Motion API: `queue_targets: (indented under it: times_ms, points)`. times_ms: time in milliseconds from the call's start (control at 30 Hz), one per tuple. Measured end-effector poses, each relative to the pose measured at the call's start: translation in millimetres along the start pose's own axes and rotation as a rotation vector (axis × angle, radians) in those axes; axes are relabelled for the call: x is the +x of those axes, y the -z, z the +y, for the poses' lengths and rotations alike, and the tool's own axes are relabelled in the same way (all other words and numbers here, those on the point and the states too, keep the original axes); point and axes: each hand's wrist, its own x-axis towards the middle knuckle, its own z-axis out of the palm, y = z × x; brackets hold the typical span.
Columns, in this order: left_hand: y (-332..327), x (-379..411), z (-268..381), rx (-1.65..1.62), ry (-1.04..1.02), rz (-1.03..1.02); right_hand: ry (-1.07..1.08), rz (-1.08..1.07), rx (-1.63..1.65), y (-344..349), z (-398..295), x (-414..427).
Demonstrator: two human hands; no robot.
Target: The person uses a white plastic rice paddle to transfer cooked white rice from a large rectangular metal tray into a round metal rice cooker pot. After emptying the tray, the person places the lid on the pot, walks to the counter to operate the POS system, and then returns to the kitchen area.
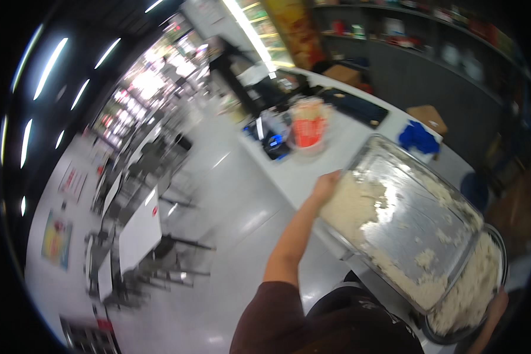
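A rectangular metal tray with a pale, crumbly food mass, thick at one end and in scraps along its edges, lies tilted in view before me. Much of its shiny bottom shows bare. My left hand grips the tray's left edge, its fingers partly hidden by the rim. Under the tray's near right end is a round metal bowl or pan holding more of the pale food. My right hand is at the outer rim of that round vessel, closed on it, with its fingers partly hidden.
On the white counter beyond the tray stand a tub of red-and-white packets, a blue cloth, a dark keyboard-like object and a dark device. Tables and chairs stand at left; shelves at upper right.
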Motion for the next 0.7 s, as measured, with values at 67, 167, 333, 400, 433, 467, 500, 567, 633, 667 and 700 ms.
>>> queue_targets:
  times_ms: [67, 167, 333, 400, 433, 467, 500, 567, 633, 667, 700]
  points:
    - [-2, -4, 8, -0.102, -0.008, 0.004, -0.12, -0.041, 0.104, -18, 1, 20]
    - [-8, 2, 9, -0.137, 0.075, -0.074, 0.144, -0.124, -0.237, -146, 51, 41]
    - [-16, 12, 1, 0.036, 0.111, -0.015, 0.098, -0.366, -0.109, -53, -64, -16]
    - [-31, 3, -16, -0.118, 0.057, -0.053, 0.226, -0.315, -0.346, -59, 2, -16]
    - [-21, 6, -2, -0.256, 0.255, -0.073, 0.284, -0.205, -0.333, -34, -5, -9]
    - [1, 11, 6, -0.26, 0.205, -0.031, 0.25, -0.246, -0.402, 6, -39, 4]
    - [9, 14, -1, -0.192, 0.063, -0.015, 0.244, -0.199, -0.374, 47, -74, -1]
    - [-1, 11, -11, -0.171, 0.041, -0.066, 0.33, -0.104, -0.284, 90, -107, -18]
    - [-3, 13, -7, -0.302, 0.101, -0.112, 0.395, -0.2, 0.024, 120, -163, -26]
    - [-2, 13, -7, -0.361, 0.138, -0.125, 0.284, -0.414, 0.249, 120, -192, -25]
    - [-2, 13, -3, -0.416, 0.2, -0.189, 0.158, -0.619, 0.463, 117, -212, -23]
